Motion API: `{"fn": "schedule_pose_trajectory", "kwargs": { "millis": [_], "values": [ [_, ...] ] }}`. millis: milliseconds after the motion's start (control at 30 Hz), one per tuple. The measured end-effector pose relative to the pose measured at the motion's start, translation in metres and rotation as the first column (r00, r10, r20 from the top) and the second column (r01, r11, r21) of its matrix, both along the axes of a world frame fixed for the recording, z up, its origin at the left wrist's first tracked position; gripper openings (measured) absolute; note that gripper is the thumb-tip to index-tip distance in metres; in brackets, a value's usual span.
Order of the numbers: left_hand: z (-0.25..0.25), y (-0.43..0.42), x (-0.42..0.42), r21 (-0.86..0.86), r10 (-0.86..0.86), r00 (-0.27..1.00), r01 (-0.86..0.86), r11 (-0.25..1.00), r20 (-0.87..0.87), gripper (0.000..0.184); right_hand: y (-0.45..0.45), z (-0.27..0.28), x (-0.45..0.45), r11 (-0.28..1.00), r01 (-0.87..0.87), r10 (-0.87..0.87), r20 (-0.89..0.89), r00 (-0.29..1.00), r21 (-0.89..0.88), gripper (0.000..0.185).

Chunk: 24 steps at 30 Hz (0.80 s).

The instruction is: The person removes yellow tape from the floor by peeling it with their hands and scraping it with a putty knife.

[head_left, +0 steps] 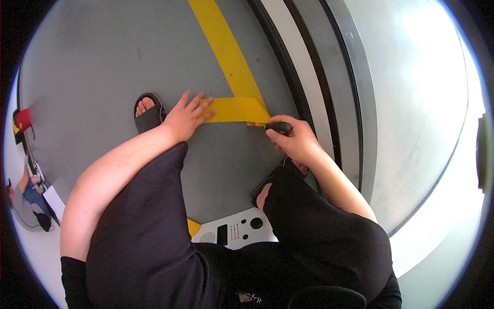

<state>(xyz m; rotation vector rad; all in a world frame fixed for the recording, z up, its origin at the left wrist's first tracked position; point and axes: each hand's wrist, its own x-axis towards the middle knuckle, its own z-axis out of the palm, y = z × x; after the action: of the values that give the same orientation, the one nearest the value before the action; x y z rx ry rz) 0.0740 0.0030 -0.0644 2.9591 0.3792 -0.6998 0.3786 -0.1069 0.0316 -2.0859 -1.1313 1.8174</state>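
Yellow tape (pixel 226 51) runs down the grey floor (pixel 103 51) and meets a shorter yellow strip (pixel 229 109) that lies across its lower end. My left hand (pixel 188 116) rests with spread fingers on the left end of the short strip. In my right hand (pixel 293 136) is a small black tool (pixel 278 127), pinched between thumb and fingers, its tip at the lower right corner where the tapes overlap. The tool's tip is too small to make out.
My sandalled feet stand either side of the strip. A white panel (pixel 236 228) with black knobs lies between my legs. Curved black and white edging (pixel 293 41) borders a shiny metal surface (pixel 411 103) on the right. Another person (pixel 32 190) is at the far left.
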Motion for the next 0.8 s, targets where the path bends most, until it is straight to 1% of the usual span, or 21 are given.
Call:
{"fn": "schedule_pose_trajectory", "kwargs": {
  "millis": [33, 67, 100, 133, 167, 200, 233, 267, 300, 367, 400, 467, 500, 533, 567, 633, 667, 733, 767, 800],
  "values": [
    [-0.002, 0.001, 0.0, 0.034, -0.021, 0.999, 0.02, 0.999, 0.029, 0.056, -0.002, -0.002, -0.001, 0.997, 0.073, -0.073, -0.007, 0.997, 0.026, 0.034],
    [-0.004, 0.001, 0.001, 0.069, -0.043, 0.997, 0.039, 0.997, 0.058, 0.055, -0.003, -0.004, 0.0, 0.997, 0.076, -0.075, -0.008, 0.997, 0.024, 0.034],
    [-0.003, 0.0, 0.003, 0.067, -0.045, 0.997, 0.041, 0.997, 0.057, 0.055, -0.005, -0.008, 0.001, 0.991, 0.125, -0.124, -0.019, 0.992, 0.048, 0.033],
    [-0.002, -0.001, 0.005, 0.073, -0.03, 0.998, 0.025, 0.997, 0.058, 0.055, -0.006, -0.01, 0.002, 0.982, 0.174, -0.172, -0.03, 0.985, 0.074, 0.033],
    [-0.002, 0.0, 0.008, 0.079, -0.013, 0.998, 0.009, 0.997, 0.06, 0.055, -0.006, -0.013, 0.003, 0.982, 0.175, -0.173, -0.03, 0.984, 0.073, 0.033],
    [-0.001, 0.001, 0.012, 0.078, -0.015, 0.998, 0.01, 0.997, 0.059, 0.055, -0.005, -0.015, 0.003, 0.983, 0.126, -0.126, -0.008, 0.992, 0.135, 0.033],
    [0.0, 0.003, 0.017, 0.099, 0.044, 0.997, -0.05, 0.994, 0.061, 0.056, -0.004, -0.017, 0.004, 0.978, 0.075, -0.079, 0.017, 0.997, 0.192, 0.032],
    [0.0, 0.004, 0.021, 0.118, 0.103, 0.993, -0.11, 0.987, 0.064, 0.057, -0.003, -0.019, 0.004, 0.979, 0.076, -0.081, 0.017, 0.997, 0.189, 0.032],
    [0.002, 0.006, 0.024, 0.115, 0.103, 0.993, -0.11, 0.987, 0.063, 0.057, -0.002, -0.019, 0.004, 0.976, 0.058, -0.067, 0.036, 0.997, 0.212, 0.031],
    [0.007, 0.01, 0.028, 0.052, 0.161, 0.982, -0.166, 0.985, 0.099, 0.06, 0.001, -0.013, 0.004, 0.97, 0.037, -0.052, 0.056, 0.997, 0.24, 0.03],
    [0.009, 0.009, 0.028, 0.054, 0.161, 0.982, -0.167, 0.984, 0.099, 0.06, 0.002, -0.007, 0.004, 0.972, 0.042, -0.055, 0.049, 0.997, 0.233, 0.029],
    [0.013, 0.007, 0.027, -0.019, 0.121, 0.988, -0.12, 0.993, 0.092, 0.063, 0.006, -0.001, 0.006, 0.973, 0.049, -0.059, 0.039, 0.997, 0.226, 0.029],
    [0.013, 0.006, 0.026, -0.02, 0.121, 0.988, -0.12, 0.993, 0.092, 0.063, 0.008, 0.0, 0.009, 0.98, 0.006, -0.003, -0.016, 1.0, 0.199, 0.028],
    [0.012, 0.005, 0.023, -0.028, 0.117, 0.992, -0.116, 0.993, 0.047, 0.063, 0.01, 0.001, 0.01, 0.984, -0.039, 0.053, -0.072, 0.996, 0.174, 0.028],
    [0.011, 0.005, 0.021, -0.036, 0.112, 0.994, -0.112, 0.993, 0.001, 0.064, 0.012, 0.001, 0.008, 0.984, -0.04, 0.053, -0.071, 0.996, 0.173, 0.028],
    [0.011, 0.006, 0.017, -0.035, 0.13, 0.992, -0.129, 0.991, 0.004, 0.063, 0.016, 0.001, 0.001, 0.98, -0.179, 0.174, 0.055, 0.983, 0.091, 0.028],
    [0.011, 0.007, 0.015, -0.032, 0.147, 0.989, -0.147, 0.989, 0.006, 0.063, 0.016, 0.0, 0.001, 0.98, -0.179, 0.174, 0.055, 0.983, 0.091, 0.028],
    [0.01, 0.006, 0.012, -0.03, 0.161, 0.987, -0.162, 0.986, -0.007, 0.063, 0.013, -0.006, 0.001, 0.987, -0.097, 0.09, 0.055, 0.994, 0.128, 0.028],
    [0.009, 0.006, 0.01, -0.028, 0.175, 0.984, -0.175, 0.984, -0.019, 0.062, 0.01, -0.011, 0.001, 0.987, -0.098, 0.092, 0.055, 0.994, 0.127, 0.028],
    [0.009, 0.005, 0.009, -0.028, 0.176, 0.984, -0.176, 0.984, -0.019, 0.062, 0.007, -0.016, 0.001, 0.986, -0.044, 0.038, 0.041, 0.998, 0.162, 0.028]
  ]
}}
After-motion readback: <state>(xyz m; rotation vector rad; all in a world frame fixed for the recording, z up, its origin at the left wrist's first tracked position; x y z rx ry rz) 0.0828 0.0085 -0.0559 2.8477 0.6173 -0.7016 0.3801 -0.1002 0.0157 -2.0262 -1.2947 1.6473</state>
